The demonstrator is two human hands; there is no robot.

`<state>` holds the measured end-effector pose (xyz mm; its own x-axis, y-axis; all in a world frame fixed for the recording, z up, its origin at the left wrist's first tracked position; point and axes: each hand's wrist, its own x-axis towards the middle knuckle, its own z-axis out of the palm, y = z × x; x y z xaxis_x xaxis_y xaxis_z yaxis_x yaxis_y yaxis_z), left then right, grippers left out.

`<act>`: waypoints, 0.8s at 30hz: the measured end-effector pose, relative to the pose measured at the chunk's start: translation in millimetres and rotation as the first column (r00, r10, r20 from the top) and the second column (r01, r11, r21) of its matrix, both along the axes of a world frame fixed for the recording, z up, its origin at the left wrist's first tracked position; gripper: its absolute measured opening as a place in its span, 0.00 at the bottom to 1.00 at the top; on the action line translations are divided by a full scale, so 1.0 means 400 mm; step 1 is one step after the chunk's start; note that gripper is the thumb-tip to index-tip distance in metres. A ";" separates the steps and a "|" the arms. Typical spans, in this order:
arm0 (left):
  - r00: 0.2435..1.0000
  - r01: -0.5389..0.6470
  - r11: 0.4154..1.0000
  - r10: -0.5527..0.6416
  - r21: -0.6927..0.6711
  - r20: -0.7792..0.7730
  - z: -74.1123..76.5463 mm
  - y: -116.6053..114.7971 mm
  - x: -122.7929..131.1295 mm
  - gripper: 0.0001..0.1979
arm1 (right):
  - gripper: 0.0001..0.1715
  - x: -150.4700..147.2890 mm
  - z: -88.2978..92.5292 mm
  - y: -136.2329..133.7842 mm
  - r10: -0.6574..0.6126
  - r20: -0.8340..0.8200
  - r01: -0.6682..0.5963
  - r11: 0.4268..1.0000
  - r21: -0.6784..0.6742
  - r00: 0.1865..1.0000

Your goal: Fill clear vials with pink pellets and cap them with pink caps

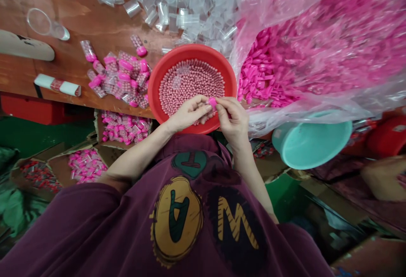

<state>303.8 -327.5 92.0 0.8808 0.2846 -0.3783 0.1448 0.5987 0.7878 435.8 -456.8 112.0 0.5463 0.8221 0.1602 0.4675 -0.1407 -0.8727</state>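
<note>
Over the near right rim of a red basin [152, 86] filled with small pink beads [190, 86], my two hands meet. My left hand [192, 111] is closed around a small clear bottle, mostly hidden by the fingers. A bright pink cap [212, 102] shows at the bottle's end, pinched by the thumb and fingers of my right hand [233, 118]. Small clear pieces lie on the beads. Left of the basin is a pile of bead-filled bottles with pink caps [123, 76]. Loose pink caps [258, 72] spill from a plastic bag on the right.
Clear empty bottles [190, 6] are heaped behind the basin. A teal basin [317, 141] stands at the right below the table edge. Cartons of capped bottles [123, 128] sit at the lower left. A white roll [57, 85] lies on the wooden table [69, 10]. Another person's arm [385, 177] shows far right.
</note>
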 end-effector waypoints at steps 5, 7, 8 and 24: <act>0.998 -0.047 0.999 0.047 0.016 0.030 0.031 -0.014 0.014 0.25 | 0.11 -0.015 0.029 0.005 -0.038 0.104 0.043 0.998 -0.041 0.994; 0.996 -0.084 0.996 0.083 0.015 0.027 0.039 -0.026 0.023 0.24 | 0.12 -0.029 0.026 0.008 -0.093 0.109 0.097 0.995 -0.030 0.990; 0.995 -0.096 0.995 0.096 0.010 0.020 0.040 -0.033 0.027 0.24 | 0.12 -0.036 0.022 0.009 -0.118 0.111 0.121 0.992 -0.027 0.987; 0.997 -0.077 0.994 0.075 -0.082 -0.022 0.029 -0.028 0.009 0.25 | 0.16 -0.061 -0.017 0.004 -0.165 0.088 0.168 0.986 -0.022 0.982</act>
<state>307.2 -338.7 103.7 0.8506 0.3175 -0.4193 0.1106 0.6714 0.7328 411.4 -455.3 105.1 0.6612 0.7259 0.1896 0.5081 -0.2473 -0.8251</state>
